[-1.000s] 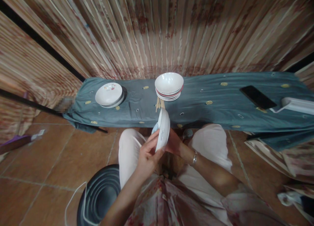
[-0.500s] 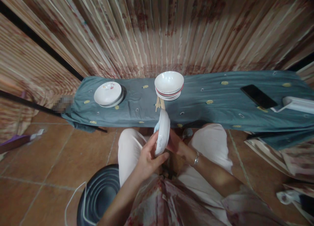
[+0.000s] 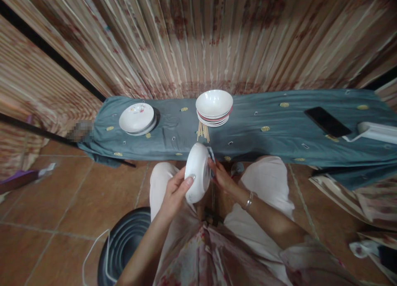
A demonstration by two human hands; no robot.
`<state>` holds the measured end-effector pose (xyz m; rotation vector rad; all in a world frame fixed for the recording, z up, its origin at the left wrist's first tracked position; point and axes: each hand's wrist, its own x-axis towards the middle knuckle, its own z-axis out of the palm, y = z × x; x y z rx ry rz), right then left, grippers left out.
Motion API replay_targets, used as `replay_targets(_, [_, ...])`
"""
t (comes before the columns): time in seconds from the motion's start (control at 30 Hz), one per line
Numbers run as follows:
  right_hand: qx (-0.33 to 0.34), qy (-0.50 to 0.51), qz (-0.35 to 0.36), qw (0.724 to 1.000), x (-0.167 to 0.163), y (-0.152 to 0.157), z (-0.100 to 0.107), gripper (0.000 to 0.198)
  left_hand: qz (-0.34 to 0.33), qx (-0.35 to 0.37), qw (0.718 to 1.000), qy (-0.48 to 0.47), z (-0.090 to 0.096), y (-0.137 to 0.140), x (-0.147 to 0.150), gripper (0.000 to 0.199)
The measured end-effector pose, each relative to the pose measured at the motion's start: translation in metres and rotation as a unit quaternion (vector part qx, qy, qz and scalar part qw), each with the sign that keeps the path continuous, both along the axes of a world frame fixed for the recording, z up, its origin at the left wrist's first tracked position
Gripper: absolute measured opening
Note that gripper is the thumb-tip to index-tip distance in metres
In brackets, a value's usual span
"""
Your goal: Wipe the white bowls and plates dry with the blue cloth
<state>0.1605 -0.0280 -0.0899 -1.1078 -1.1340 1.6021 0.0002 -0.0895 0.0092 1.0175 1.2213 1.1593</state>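
Note:
A white bowl (image 3: 196, 174) is held on its side above my lap, its foot ring turned to the right. My left hand (image 3: 177, 190) grips it from the left, with the thumb on the outer wall and the other fingers partly hidden behind it. At the bowl's right side, my right hand (image 3: 222, 177) holds a bluish-grey cloth (image 3: 211, 154) close against the base. Part of that cloth is hidden by the fingers and bowl. Just beyond the bowl, several wooden chopsticks (image 3: 203, 132) lie on the covered bench.
On the bench's green cloth cover (image 3: 167, 141) stand a stack of bowls (image 3: 214, 104) and, at left, a stack of plates (image 3: 136, 118). A black phone (image 3: 327, 121) and a white device (image 3: 376, 132) lie at right. A dark bucket (image 3: 124, 244) stands on the floor at lower left.
The bowl has turned and shifted slightly left, so more of its outside and base shows. The cloth has passed from the bowl's left side to its right, with my right hand.

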Motion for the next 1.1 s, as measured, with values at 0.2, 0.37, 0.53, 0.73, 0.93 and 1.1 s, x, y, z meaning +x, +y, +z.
replay_targets(0.2, [0.054,-0.065,0.026,0.996,0.005,0.003,0.012,0.062,0.017,-0.017,1.0,0.017,0.009,-0.002,0.001,0.049])
replay_targets(0.37, [0.113,-0.11,0.051,0.986,0.007,0.002,0.019,0.063,0.032,-0.064,0.997,0.016,0.017,-0.004,0.004,0.047])
replay_targets(0.53, [0.148,-0.124,0.048,0.98,0.009,0.002,0.022,0.06,0.026,-0.076,0.997,0.003,0.015,-0.008,0.007,0.045])
replay_targets(0.73, [0.209,-0.119,0.057,0.969,0.014,0.003,0.031,0.06,0.013,-0.082,0.997,0.011,0.011,-0.011,0.011,0.039])
replay_targets(0.93, [0.271,-0.139,0.08,0.949,0.017,0.0,0.037,0.073,0.016,-0.077,0.997,0.006,0.008,-0.01,0.014,0.034])
replay_targets(1.1, [0.316,-0.141,0.085,0.934,0.019,-0.006,0.045,0.065,0.011,-0.067,0.998,0.009,0.006,-0.008,0.017,0.031])
